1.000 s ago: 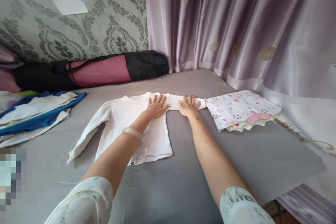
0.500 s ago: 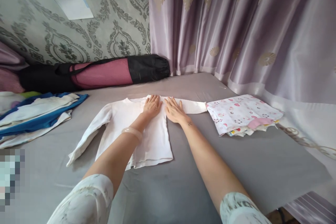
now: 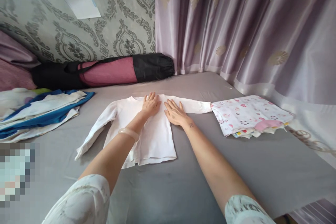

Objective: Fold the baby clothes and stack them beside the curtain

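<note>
A small white long-sleeved shirt (image 3: 157, 136) lies spread on the grey bed sheet, its collar away from me and its sleeves stretched out to both sides. My left hand (image 3: 151, 105) rests flat on the shirt's upper chest, just below the collar, fingers extended. Beside it, my right hand (image 3: 175, 112) lies with fingers spread at the shirt's right side, near where the sleeve joins. Neither hand grips any cloth. The cuff of the right sleeve meets the corner of a folded stack of printed white cloth (image 3: 252, 113).
Blue and white clothes (image 3: 49, 112) lie in a loose pile on the left. A pink and black rolled bag (image 3: 110, 71) runs along the patterned wall. Purple curtains (image 3: 236, 35) hang behind the grey bed sheet (image 3: 199, 189). A pixelated patch covers the lower left.
My left hand has shifted slightly toward the left on the shirt's chest. My right hand stays nearly in place. The whole view has turned a little to the left.
</note>
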Demonstrator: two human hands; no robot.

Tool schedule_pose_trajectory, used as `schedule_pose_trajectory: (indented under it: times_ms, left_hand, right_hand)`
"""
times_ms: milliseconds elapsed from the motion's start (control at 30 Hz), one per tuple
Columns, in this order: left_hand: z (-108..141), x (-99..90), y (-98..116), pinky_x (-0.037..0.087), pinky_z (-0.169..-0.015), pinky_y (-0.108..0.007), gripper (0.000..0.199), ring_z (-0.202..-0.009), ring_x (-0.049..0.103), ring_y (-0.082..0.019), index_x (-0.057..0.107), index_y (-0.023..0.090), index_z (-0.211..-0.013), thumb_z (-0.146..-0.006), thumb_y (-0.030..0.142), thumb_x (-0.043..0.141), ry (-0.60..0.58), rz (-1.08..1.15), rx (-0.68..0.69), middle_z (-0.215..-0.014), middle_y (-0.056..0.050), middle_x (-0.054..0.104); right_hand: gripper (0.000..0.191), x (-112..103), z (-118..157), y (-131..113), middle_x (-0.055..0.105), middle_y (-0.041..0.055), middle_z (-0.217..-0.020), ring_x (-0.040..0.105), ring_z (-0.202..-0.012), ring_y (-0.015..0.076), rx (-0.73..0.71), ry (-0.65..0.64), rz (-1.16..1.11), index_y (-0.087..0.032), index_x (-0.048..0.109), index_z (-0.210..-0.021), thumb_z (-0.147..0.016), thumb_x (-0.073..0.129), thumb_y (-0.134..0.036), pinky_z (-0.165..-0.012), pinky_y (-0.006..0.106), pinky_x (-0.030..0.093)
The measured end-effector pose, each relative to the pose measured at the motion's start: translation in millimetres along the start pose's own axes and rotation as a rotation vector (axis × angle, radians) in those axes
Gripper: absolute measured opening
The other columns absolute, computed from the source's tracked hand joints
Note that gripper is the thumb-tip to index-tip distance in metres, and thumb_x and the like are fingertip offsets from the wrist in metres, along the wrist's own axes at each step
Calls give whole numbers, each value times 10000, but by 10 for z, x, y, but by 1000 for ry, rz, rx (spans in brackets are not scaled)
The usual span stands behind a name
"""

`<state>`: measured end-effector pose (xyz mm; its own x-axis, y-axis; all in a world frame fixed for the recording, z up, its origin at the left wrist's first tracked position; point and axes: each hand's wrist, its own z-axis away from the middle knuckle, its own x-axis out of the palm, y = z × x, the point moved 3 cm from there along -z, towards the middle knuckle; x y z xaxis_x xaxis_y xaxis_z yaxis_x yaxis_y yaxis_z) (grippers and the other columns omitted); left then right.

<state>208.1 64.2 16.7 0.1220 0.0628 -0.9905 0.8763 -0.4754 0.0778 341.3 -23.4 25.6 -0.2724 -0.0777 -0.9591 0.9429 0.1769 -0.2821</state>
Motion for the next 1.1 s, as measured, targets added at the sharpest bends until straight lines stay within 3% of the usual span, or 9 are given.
schedule_pose_trajectory:
  times_ms: [100,233,467,567,700,867,1100]
  left_hand:
    - [156,-4,-179,162,-1181,-522,568,-1459,243,-280,388,111,-1440,-989,421,240,34,-28,-102,-1542,-163,347]
    - [239,80,-379,173,-1170,-549,639,-1465,219,-296,327,116,-1484,-986,476,150,-44,-7,-175,-1569,-147,294]
    - [208,108,-433,172,-1162,-561,684,-1477,171,-308,254,116,-1519,-976,514,128,-119,-9,-184,-1594,-149,224]
    - [216,27,-331,155,-1169,-555,638,-1480,164,-299,271,87,-1507,-987,441,160,-88,-41,-168,-1590,-173,219]
    - [185,-64,16,111,-1201,-465,557,-1487,149,-226,281,117,-1507,-994,315,190,-29,-25,45,-1596,-120,230]
    - [66,1,387,145,-1198,-428,569,-1481,169,-236,300,120,-1501,-1007,388,209,-90,72,169,-1587,-121,253]
    - [3,135,431,154,-1196,-425,571,-1480,178,-236,316,121,-1497,-1010,394,199,-117,92,158,-1593,-116,236]
  right_hand:
    - [594,7,31,-181,146,70,-1618,73,-1490,209,-99,1,-13,-125,250,-1533,-990,219,-362,-1187,517,10]
    - [606,100,80,-358,168,93,-1611,102,-1486,218,-143,-24,-9,-100,264,-1525,-989,243,-382,-1190,510,13]
    - [605,163,95,-386,165,85,-1613,100,-1487,210,-112,-43,11,-127,252,-1533,-997,236,-407,-1192,489,19]
    - [599,93,67,-330,176,88,-1611,115,-1485,202,-100,-22,1,-125,264,-1529,-999,220,-402,-1194,464,30]
    - [599,-49,47,-106,158,113,-1611,92,-1487,212,52,111,35,-68,245,-1526,-993,214,-340,-1189,482,-8]
    - [608,-32,61,132,160,116,-1610,108,-1484,229,212,55,50,-61,250,-1522,-998,197,-365,-1184,513,22]
    - [586,-77,41,199,215,92,-1603,159,-1473,212,216,-20,-19,-117,290,-1514,-1002,180,-378,-1183,472,105]
